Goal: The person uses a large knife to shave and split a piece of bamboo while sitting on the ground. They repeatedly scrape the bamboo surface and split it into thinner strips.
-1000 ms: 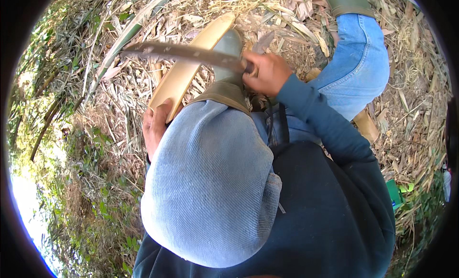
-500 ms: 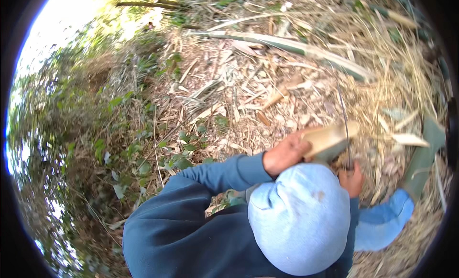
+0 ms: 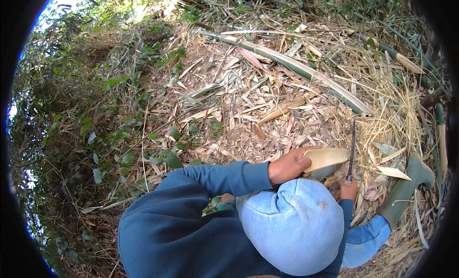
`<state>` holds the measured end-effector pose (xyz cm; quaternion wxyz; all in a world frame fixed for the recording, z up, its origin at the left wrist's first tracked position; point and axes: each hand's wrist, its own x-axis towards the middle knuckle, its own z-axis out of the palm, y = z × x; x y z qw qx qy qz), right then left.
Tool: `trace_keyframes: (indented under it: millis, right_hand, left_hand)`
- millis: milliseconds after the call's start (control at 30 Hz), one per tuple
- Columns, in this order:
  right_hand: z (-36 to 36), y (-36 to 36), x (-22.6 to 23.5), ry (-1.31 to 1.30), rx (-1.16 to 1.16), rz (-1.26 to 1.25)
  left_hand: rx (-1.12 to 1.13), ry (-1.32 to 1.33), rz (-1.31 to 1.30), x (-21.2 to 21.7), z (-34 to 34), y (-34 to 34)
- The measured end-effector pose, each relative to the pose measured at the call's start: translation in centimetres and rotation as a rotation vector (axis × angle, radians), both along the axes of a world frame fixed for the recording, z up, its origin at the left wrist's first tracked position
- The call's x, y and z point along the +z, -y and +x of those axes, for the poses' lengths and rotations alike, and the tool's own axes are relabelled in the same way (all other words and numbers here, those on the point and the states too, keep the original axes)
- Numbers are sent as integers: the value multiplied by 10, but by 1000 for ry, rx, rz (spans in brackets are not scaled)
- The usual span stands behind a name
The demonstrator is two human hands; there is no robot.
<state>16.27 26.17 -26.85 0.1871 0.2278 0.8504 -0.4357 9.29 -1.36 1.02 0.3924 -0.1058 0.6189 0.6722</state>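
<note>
My left hand is closed round a pale split piece of bamboo, holding it near its left end. Its light inner face is turned up, and its other end points right. In my right hand, beyond my bent knee, is the handle of a long knife with a narrow dark blade. The blade points up and away from me, right beside the bamboo's free end; whether they touch I cannot tell. Part of my left hand's grip is hidden under the piece.
My denim-covered knee rises close below both hands. To the right stretches my leg in a green boot. A long split bamboo pole lies on the ground ahead, among shavings and dry leaves. Leafy undergrowth grows at the left.
The view has shifted, and hands and bamboo sit lower in it. The blade, earlier crossing over the bamboo's right end, now stands just beyond that end and leans slightly right.
</note>
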Motion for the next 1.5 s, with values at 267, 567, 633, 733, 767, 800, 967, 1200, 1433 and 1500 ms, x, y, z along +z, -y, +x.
trace_keyframes:
  millis: [267, 567, 633, 733, 767, 800, 967, 1200, 1433, 1500]
  right_hand:
    - [24, 46, 132, -47, 70, -259]
    - [15, 6, 58, -104, 139, -46]
    - [21, 20, 96, -162, 161, -18]
    - [20, 39, 137, -80, 100, -211]
    - [21, 41, 136, -48, 108, -208]
    - [30, 39, 128, -25, 82, -175]
    - [19, 17, 75, 37, -80, -168]
    - [16, 34, 168, -51, 54, -239]
    - [22, 51, 131, -68, 67, -162]
    - [9, 45, 127, -100, 59, -120]
  left_hand:
    - [171, 74, 101, -8, 7, 8]
    - [160, 55, 134, -13, -8, 6]
    - [162, 65, -68, -1, -8, 7]
    - [135, -2, -164, 9, -3, 4]
    - [194, 17, -178, 13, -1, -4]
    - [258, 27, -202, 17, 5, -9]
    - [376, 206, -99, 18, -3, 0]
    - [591, 389, 79, 10, -4, 13]
    - [639, 478, 156, -1, 0, 22]
    - [612, 477, 243, -13, 0, 39]
